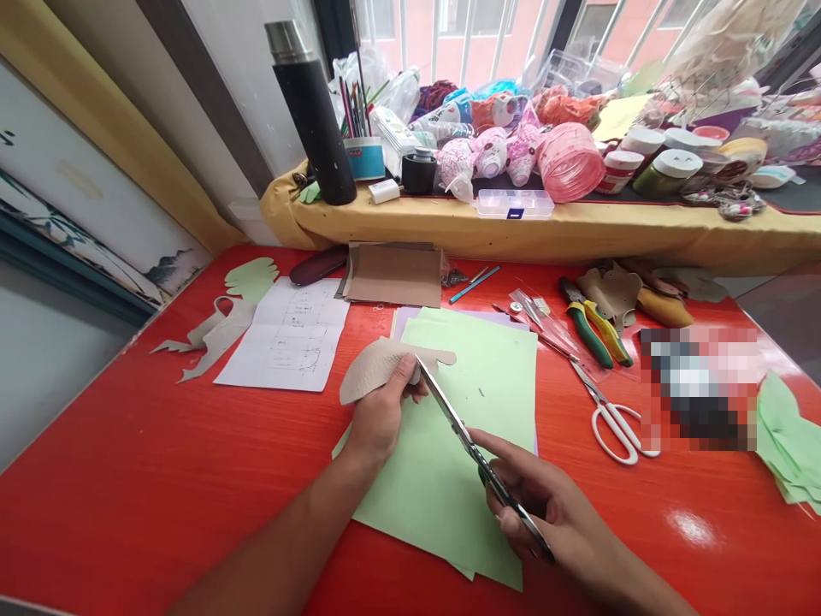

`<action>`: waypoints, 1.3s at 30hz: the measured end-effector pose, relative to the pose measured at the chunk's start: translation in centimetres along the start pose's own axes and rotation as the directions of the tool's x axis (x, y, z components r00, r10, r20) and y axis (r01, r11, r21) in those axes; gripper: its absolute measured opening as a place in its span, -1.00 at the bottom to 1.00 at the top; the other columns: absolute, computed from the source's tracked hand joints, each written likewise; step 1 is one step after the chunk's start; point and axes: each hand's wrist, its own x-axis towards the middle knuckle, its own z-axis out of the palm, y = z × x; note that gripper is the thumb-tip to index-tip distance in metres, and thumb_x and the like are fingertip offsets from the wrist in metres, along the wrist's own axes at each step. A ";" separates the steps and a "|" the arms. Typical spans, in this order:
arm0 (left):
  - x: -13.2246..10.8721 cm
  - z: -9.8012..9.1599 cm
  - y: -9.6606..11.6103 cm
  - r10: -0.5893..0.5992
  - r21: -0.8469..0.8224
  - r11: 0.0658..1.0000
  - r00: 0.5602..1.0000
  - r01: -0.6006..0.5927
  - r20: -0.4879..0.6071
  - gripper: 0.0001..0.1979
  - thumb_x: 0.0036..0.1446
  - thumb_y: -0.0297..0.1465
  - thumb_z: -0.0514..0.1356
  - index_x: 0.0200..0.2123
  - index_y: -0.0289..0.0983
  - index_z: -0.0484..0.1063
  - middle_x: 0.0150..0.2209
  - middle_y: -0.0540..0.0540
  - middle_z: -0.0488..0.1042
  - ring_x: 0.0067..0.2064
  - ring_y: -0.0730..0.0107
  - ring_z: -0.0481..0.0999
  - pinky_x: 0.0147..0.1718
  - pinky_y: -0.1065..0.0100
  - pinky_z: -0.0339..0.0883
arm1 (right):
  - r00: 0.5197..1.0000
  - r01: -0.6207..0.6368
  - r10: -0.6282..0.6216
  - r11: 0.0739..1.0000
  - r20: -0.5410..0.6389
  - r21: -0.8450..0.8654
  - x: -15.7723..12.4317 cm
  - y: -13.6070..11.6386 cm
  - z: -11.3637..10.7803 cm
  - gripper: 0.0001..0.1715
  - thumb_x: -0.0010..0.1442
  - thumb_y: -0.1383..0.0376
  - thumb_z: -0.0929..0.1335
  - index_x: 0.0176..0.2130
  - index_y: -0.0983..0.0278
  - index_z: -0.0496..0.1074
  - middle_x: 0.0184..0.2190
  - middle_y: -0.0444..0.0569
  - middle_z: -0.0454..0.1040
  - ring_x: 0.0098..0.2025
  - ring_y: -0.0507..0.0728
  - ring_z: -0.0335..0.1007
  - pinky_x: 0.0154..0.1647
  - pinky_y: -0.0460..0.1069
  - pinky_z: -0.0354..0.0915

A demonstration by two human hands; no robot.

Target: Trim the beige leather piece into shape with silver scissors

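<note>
My left hand (378, 421) pinches the tan cut-out (372, 370) above the green paper (493, 376) on the red surface (192, 479); my right hand (555, 509) grips the scissors (462, 436), whose tips meet the cut-out beside my thumb.

Left hand (378, 419): left of centre, back facing up. Fingers (405, 374) curled shut in a pinch, thumb tip pressed toward the forefinger. Wrist roughly straight.
Left forearm (282, 539): bare, enters at the bottom edge and runs up and to the right.
Right hand (545, 505): lower right, nearer the body, closed in a grip. Forefinger (506, 449) stretched forward and to the left, remaining fingers folded under.
Right forearm (634, 590): bare, enters from the bottom right.
Hands near each other, not touching.
</note>
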 end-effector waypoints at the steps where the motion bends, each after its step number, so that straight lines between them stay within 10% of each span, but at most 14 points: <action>1: 0.1 0.0 0.1 -0.004 -0.019 1.000 1.000 0.004 -0.031 -0.64 0.23 -0.09 0.41 -0.42 -0.26 0.59 -0.46 -0.04 0.51 -0.39 0.37 0.46 -0.35 0.31 0.34 | 1.000 -0.004 0.004 1.000 0.008 0.001 -0.1 -0.2 0.0 -0.18 0.35 -0.05 0.54 0.45 0.03 0.37 -0.42 -0.26 0.22 -0.56 -0.07 0.05 -0.58 -0.14 0.06; 31: 0.9 -0.8 0.7 0.075 -0.003 0.997 0.975 -0.077 -0.207 -0.66 0.17 -0.09 0.46 -0.36 -0.25 0.59 -0.39 -0.05 0.58 -0.32 0.34 0.54 -0.26 0.28 0.44 | 0.999 0.017 -0.022 0.991 -0.037 -0.133 -0.4 0.3 -1.3 -0.04 0.35 -0.18 0.45 0.53 0.12 0.26 -0.40 -0.20 0.21 -0.55 0.00 0.01 -0.57 -0.07 0.07; 39: 0.9 -0.5 1.0 0.144 -0.074 0.983 0.955 -0.169 -0.257 -0.64 0.08 -0.11 0.51 -0.23 -0.27 0.63 -0.21 -0.12 0.67 -0.13 0.18 0.67 -0.16 0.19 0.59 | 0.963 -0.105 -0.134 0.618 -0.235 -0.779 0.7 -1.3 -1.9 -0.19 0.42 0.03 0.36 0.52 0.23 0.29 -0.47 -0.16 0.31 -0.44 0.16 0.22 -0.37 0.01 0.17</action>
